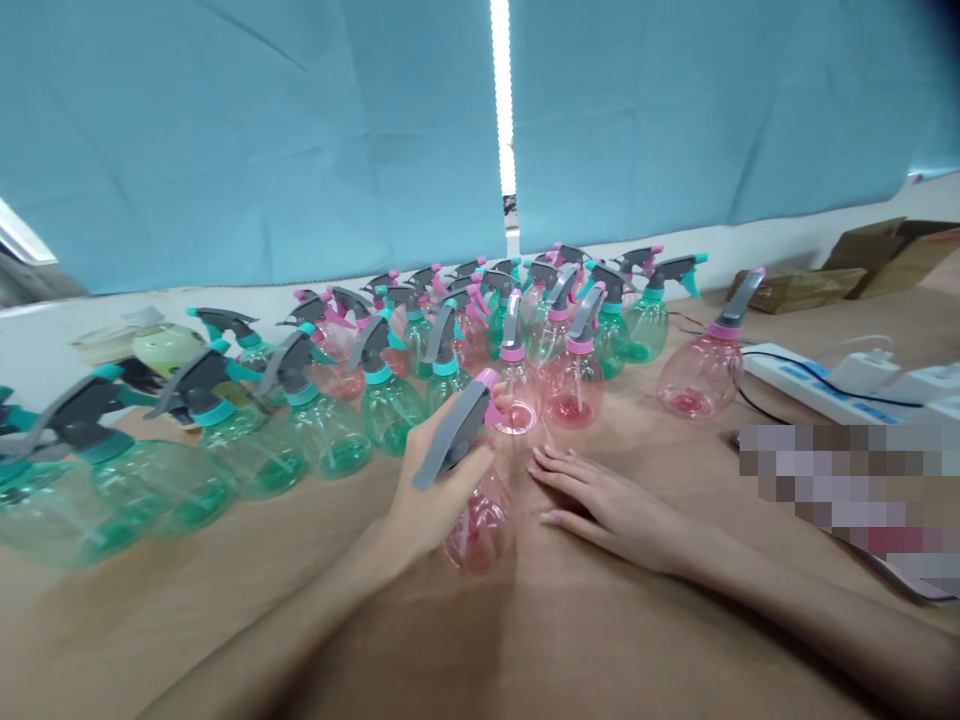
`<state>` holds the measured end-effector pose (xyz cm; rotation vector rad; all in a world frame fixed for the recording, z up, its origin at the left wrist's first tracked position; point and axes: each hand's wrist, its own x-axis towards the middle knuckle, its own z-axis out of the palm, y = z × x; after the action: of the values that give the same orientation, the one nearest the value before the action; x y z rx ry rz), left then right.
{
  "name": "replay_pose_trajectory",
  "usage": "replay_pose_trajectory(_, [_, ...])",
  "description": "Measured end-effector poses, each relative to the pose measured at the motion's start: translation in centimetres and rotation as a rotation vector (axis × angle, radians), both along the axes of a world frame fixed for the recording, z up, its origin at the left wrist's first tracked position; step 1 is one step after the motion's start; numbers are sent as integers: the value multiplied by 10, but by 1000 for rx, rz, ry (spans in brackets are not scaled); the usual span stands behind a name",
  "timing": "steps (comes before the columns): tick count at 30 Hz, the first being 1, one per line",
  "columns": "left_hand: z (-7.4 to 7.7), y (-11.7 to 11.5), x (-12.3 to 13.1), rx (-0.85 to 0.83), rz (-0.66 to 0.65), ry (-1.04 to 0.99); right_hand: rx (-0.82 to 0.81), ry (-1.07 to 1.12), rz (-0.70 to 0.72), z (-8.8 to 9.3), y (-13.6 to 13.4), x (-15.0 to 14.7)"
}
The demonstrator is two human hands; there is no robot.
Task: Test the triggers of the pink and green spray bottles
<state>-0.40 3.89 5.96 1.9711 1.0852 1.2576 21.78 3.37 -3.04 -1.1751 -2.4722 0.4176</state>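
Blue sheeting [300, 150] hung behind brown tabletop [570, 640]. I had L hand [431, 490] clamped round neck of pink trigger-spray btl [480, 530], front ctr; R hand [607, 505] outstretched just beside, holding nothing. Imo upright btl + firm neck hold, off the trigger, suited best. Other spray btls [394, 412], green/pink, crowded tabletop behind; pwr strip [810, 385] to R.

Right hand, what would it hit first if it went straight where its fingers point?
Likely the pink bottle in the left hand, or that hand itself; depth is unclear, so the right hand might pass behind both.
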Motion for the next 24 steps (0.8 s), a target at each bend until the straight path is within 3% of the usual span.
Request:
replay_pose_trajectory(5, [2,0,0,-24,-20,-15,-40,-17,-2,1,0,-1])
replay_pose_trajectory(15, [10,1,2,-130,-191,-86,-74,-24,-7,4,0,-2])
replay_pose_trajectory(24, [8,0,-2,-74,-115,-3,-67,-19,3,4,0,-3])
